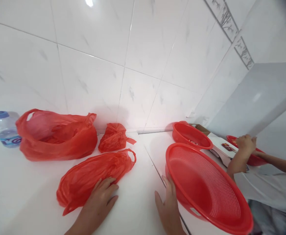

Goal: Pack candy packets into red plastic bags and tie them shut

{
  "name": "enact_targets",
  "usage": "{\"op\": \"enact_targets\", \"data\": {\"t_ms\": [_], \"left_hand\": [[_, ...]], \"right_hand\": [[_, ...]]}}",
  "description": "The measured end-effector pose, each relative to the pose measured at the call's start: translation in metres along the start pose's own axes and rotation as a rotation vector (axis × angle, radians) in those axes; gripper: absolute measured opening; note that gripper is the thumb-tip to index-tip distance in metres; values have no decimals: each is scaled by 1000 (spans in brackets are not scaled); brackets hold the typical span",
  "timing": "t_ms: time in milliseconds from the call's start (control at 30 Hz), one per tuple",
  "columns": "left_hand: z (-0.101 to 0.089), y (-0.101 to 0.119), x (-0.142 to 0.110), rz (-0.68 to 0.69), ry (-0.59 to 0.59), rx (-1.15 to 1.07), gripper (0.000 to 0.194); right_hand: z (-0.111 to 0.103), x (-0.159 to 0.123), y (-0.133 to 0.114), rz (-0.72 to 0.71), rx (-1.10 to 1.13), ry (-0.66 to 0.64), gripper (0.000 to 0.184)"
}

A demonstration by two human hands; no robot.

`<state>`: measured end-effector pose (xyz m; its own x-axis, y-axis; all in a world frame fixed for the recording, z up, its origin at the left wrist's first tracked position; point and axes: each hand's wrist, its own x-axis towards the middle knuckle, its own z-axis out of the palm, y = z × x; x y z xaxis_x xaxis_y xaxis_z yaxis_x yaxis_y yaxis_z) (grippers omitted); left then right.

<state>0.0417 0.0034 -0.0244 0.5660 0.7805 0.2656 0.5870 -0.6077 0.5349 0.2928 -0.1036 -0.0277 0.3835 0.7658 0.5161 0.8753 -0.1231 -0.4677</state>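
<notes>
My left hand (101, 199) rests against the near side of a red plastic bag (89, 176) lying on the white table. Its fingers are stretched out, some touching the film, and nothing is gripped. My right hand (167, 204) is at the left side of a big red perforated basket (192, 182), fingers spread and their tips by its outer wall. I see nothing inside the basket. Behind the near bag stands a larger red plastic bag (59, 147), its mouth gaping. A small knotted red bag (113, 138) sits to the right of that one.
A clear bottle with a blue cap (6, 130) stands far left. Beyond the big basket are a red basin (192, 135) with small pale pieces and a white scale (222, 147) bearing a red packet. At right, a co-worker's hand (247, 145) is over another red basin (258, 160).
</notes>
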Motion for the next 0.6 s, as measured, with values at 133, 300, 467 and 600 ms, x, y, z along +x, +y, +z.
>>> {"op": "enact_targets", "data": {"t_ms": [133, 300, 467, 600], "left_hand": [[4, -4, -1, -2, -12, -6, 23], [6, -9, -3, -15, -5, -19, 24], [7, -11, -1, -4, 15, -35, 24], [4, -6, -2, -25, 3, -68, 23]], "right_hand": [[-54, -8, -8, -201, 45, -35, 37], [-137, 64, -16, -520, -176, 80, 31], [-140, 187, 49, -115, -435, -71, 38], [-115, 249, 103, 71, -565, -226, 56]]}}
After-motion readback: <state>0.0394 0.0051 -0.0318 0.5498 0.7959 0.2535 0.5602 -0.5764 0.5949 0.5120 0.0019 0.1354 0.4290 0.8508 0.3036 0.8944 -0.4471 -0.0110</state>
